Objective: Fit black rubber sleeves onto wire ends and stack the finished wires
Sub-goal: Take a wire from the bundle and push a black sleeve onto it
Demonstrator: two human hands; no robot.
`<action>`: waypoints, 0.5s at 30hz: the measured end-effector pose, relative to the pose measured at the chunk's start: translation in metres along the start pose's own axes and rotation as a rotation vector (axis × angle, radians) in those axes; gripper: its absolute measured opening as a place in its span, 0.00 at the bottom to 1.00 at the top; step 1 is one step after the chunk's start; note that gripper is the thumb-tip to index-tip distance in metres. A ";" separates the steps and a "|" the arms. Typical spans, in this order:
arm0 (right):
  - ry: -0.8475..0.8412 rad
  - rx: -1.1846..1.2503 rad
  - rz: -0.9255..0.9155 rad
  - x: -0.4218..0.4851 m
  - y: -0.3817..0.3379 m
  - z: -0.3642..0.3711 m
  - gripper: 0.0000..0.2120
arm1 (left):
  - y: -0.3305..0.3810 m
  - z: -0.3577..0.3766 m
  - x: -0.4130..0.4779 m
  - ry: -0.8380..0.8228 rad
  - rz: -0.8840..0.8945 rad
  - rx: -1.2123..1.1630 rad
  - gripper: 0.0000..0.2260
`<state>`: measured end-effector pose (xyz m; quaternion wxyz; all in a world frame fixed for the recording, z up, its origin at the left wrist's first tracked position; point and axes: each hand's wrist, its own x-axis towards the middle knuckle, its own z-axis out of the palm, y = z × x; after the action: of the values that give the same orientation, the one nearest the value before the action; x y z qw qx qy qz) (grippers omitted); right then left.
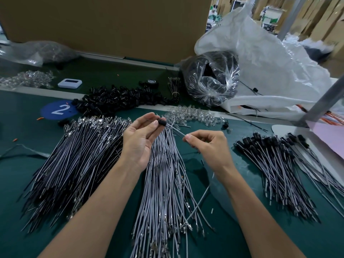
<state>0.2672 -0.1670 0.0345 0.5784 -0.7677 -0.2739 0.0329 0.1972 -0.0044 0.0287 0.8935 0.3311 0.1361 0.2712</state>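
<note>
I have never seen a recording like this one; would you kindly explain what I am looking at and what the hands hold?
There is no machine here: one camera, worn on a person's head, looks down at their two bare hands over a green table. The left hand pinches a black sleeve; the right hand pinches a thin wire that runs into it. Beneath the hands lies a bundle of grey wires, with a darker bundle to its left. Behind, loose sleeves are heaped, and finished wires, sleeves fitted, are stacked on the right.
</note>
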 end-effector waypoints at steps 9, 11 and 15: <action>-0.017 -0.133 -0.050 0.001 0.005 0.004 0.08 | -0.007 0.007 -0.008 -0.067 -0.115 0.020 0.19; -0.011 -0.156 -0.064 0.001 0.006 0.004 0.07 | -0.008 0.007 -0.008 -0.076 -0.114 0.058 0.16; 0.010 -0.192 -0.086 0.001 0.007 0.006 0.07 | -0.011 0.009 -0.008 -0.072 -0.091 0.149 0.06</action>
<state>0.2684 -0.1632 0.0264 0.5044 -0.8073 -0.3054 -0.0222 0.1982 -0.0206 0.0287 0.8821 0.3995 0.1388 0.2073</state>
